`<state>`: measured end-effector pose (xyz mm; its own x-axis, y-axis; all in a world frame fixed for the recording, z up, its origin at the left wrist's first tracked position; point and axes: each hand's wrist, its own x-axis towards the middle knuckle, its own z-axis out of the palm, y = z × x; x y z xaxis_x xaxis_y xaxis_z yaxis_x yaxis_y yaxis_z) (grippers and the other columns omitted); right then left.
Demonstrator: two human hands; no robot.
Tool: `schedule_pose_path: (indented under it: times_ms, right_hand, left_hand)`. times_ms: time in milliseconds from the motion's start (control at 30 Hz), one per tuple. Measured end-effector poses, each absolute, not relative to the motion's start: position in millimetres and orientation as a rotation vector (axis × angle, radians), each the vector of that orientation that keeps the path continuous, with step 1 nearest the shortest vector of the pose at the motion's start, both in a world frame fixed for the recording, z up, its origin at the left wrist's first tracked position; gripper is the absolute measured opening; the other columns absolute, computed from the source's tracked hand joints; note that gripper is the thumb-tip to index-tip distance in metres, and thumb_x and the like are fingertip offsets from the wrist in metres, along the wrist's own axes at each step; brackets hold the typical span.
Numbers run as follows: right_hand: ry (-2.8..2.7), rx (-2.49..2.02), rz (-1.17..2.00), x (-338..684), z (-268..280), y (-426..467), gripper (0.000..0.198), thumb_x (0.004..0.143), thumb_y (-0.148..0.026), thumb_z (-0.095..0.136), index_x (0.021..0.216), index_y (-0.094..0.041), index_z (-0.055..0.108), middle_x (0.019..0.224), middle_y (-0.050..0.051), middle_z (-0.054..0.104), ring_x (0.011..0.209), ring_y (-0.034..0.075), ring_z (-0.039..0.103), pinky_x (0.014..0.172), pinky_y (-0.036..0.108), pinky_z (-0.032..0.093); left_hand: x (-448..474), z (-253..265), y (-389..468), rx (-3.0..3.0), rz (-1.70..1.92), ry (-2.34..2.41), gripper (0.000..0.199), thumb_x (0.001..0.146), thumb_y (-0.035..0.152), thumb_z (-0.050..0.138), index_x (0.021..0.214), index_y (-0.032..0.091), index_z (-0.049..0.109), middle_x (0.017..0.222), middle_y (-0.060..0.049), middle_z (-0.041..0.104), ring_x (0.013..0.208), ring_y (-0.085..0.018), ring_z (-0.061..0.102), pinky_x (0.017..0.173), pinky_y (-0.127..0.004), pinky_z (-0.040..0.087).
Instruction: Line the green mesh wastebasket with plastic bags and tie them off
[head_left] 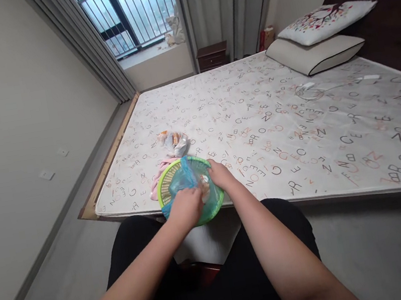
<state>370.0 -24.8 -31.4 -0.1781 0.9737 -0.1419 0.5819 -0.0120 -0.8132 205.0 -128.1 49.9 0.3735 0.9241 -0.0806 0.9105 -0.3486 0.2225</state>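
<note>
A round green plastic basket (160,186) rests at the mattress's near edge, above my knees. A thin blue plastic bag (189,172) lines it and folds over part of its rim. My right hand (220,173) grips the basket's right rim, with the bag's edge under the fingers. Curled over the inside of the basket is my left hand (186,207); what its fingers hold, if anything, is hidden. A whitish-tan item (205,188) shows inside the bag beside my left hand, too blurred to name.
Behind the basket lie a pink cloth (157,178) and a clear bag with orange print (176,142) on the lettered mattress (242,128). A white cable (313,92) and two pillows (325,23) are at the right. A wooden bed frame edge (110,159) runs along the left.
</note>
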Motion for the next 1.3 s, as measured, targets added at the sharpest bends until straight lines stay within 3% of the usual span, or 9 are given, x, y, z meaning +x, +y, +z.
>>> schedule_pose_path:
  times_ms: [133,267,433,567,633,800,900,1033,1300]
  right_hand:
    - [-1.688,-1.724,1.086,371.2,-36.8,-20.3,0.032,0.099,-0.027,0.046,0.127,-0.021,0.062,0.117,0.016,0.075,0.114,0.033,0.069,0.1,0.041,0.05]
    - [-1.498,-1.694,1.231,375.0,-35.7,-16.9,0.027,0.096,-0.031,0.052,0.118,-0.02,0.063,0.12,0.016,0.073,0.114,0.033,0.069,0.099,0.044,0.054]
    - [-1.061,-1.469,1.716,381.5,-23.7,-17.1,0.037,0.095,-0.052,0.062,0.115,-0.021,0.058,0.116,0.013,0.073,0.09,0.025,0.073,0.07,0.037,0.063]
    - [-0.952,-1.415,1.823,387.1,-20.0,-15.4,0.021,0.095,-0.039,0.067,0.1,-0.019,0.062,0.09,0.007,0.073,0.073,0.017,0.07,0.062,0.03,0.062]
    - [-0.967,-1.418,1.826,390.5,-19.1,-14.6,0.013,0.094,-0.029,0.068,0.095,-0.017,0.063,0.08,0.006,0.07,0.067,0.015,0.068,0.059,0.027,0.061]
    - [-1.072,-1.209,1.954,400.0,-10.6,-17.2,0.009,0.099,-0.026,0.06,0.102,-0.018,0.061,0.076,0.003,0.07,0.062,0.015,0.071,0.056,0.026,0.062]
    - [-1.148,-1.129,2.028,404.0,-4.0,-20.2,0.008,0.101,-0.024,0.054,0.104,-0.019,0.059,0.074,0.002,0.07,0.059,0.016,0.072,0.056,0.026,0.062]
    - [-1.241,-1.164,2.026,406.8,-3.2,-20.9,0.009,0.101,-0.022,0.051,0.105,-0.02,0.059,0.07,0.003,0.072,0.058,0.014,0.071,0.057,0.023,0.06]
    - [-1.385,-1.465,1.865,412.7,-23.9,-13.0,0.033,0.102,-0.029,0.052,0.07,-0.019,0.054,0.052,0.002,0.06,0.047,0.017,0.065,0.046,0.024,0.048]
  left_hand:
    - [228.5,46.4,-161.5,2.287,0.147,1.464,0.02,0.1,0.024,0.051,0.093,0.022,0.07,0.088,-0.014,0.073,0.08,-0.031,0.069,0.074,-0.038,0.046]
    - [226.5,43.4,-164.4,2.103,0.104,1.528,0.032,0.098,0.025,0.055,0.128,0.022,0.066,0.1,-0.011,0.077,0.086,-0.03,0.073,0.068,-0.034,0.045]
    - [205.2,32.2,-136.2,1.999,0.225,1.598,0.049,0.094,0.023,0.06,0.144,0.022,0.057,0.099,-0.008,0.076,0.083,-0.026,0.072,0.072,-0.033,0.047]
    - [198.3,28.8,-119.4,1.99,0.461,1.6,0.034,0.095,0.019,0.057,0.129,0.02,0.062,0.105,-0.01,0.075,0.091,-0.025,0.071,0.083,-0.036,0.051]
    - [199.2,29.0,-115.7,1.91,0.586,1.622,0.025,0.099,0.021,0.052,0.123,0.019,0.06,0.103,-0.01,0.074,0.084,-0.023,0.07,0.079,-0.035,0.051]
    - [206.0,26.9,-114.4,1.789,0.823,1.614,0.036,0.103,0.022,0.044,0.139,0.02,0.038,0.109,-0.009,0.072,0.065,-0.015,0.066,0.068,-0.032,0.052]
    - [210.2,25.2,-114.2,1.878,0.841,1.55,0.047,0.1,0.021,0.049,0.144,0.021,0.032,0.115,-0.01,0.072,0.074,-0.016,0.07,0.075,-0.033,0.054]
    - [215.8,25.2,-112.7,1.916,0.698,1.505,0.048,0.098,0.023,0.056,0.143,0.02,0.038,0.107,-0.008,0.075,0.089,-0.021,0.075,0.085,-0.037,0.055]
    - [220.9,15.5,-110.8,1.883,0.534,1.465,0.054,0.096,0.019,0.059,0.146,0.019,0.039,0.115,-0.011,0.078,0.108,-0.027,0.075,0.099,-0.045,0.055]
